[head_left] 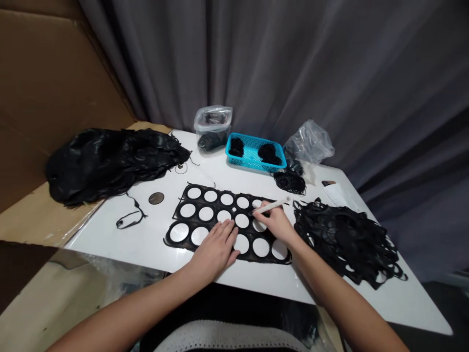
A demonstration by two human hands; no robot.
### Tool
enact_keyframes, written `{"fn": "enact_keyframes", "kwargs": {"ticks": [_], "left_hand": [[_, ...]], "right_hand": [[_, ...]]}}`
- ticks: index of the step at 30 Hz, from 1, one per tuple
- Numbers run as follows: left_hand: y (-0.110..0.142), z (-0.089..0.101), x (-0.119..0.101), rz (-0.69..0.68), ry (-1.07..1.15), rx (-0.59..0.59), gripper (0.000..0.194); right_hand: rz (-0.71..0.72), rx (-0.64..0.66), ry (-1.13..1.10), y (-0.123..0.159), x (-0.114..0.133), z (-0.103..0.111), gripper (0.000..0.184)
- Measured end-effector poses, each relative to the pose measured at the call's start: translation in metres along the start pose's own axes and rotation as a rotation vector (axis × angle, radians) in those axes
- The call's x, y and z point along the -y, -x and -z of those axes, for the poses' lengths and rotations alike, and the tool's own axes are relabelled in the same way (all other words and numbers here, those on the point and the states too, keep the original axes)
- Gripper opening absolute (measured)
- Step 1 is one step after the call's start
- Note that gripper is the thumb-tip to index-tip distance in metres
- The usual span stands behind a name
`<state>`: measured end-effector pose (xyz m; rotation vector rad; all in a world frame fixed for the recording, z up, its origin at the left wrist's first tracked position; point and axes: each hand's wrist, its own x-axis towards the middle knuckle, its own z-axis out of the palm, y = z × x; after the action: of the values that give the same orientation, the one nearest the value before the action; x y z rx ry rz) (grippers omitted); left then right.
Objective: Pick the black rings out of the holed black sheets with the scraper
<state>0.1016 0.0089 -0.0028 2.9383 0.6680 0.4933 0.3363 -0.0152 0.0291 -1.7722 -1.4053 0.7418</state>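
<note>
A flat black rubber-like sheet (251,234) lies on the white table in front of me, with rows of round holes through which white shows. My left hand (217,244) rests on its near middle part, fingers stretched out and lying flat. Between the fingers of my right hand (274,221) is a slim white pen-like tool (276,204), tilted, its dark lower end down by the holes on the right side of the sheet. What kind of tool it is I cannot make out.
A pile of black cut-out scraps (348,239) spreads to the right. At the back stand a blue basket (252,164) with black rings, a bagged tub (213,129) and a clear plastic bag (311,142). Leftward lie a large black bundle (117,164) and a dark disc (156,198).
</note>
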Motion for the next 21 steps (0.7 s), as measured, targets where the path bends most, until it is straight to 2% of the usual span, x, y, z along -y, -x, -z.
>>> {"fn": "enact_keyframes", "kwargs": {"ticks": [2,5,16,21], "left_hand": [[0.005,0.000,0.002,0.001,0.017,-0.005,0.050],[0.006,-0.002,0.003,-0.003,0.020,-0.004,0.050],[0.007,-0.002,0.002,0.018,0.034,0.003,0.050],[0.006,-0.004,0.003,0.021,0.048,0.009,0.051]], "right_hand": [[0.027,0.077,-0.041,0.013,0.009,-0.018,0.018],[0.064,0.101,-0.015,0.024,0.012,-0.032,0.018],[0.099,0.070,0.034,0.025,0.008,-0.036,0.018],[0.168,0.051,0.155,0.029,0.010,-0.039,0.020]]}}
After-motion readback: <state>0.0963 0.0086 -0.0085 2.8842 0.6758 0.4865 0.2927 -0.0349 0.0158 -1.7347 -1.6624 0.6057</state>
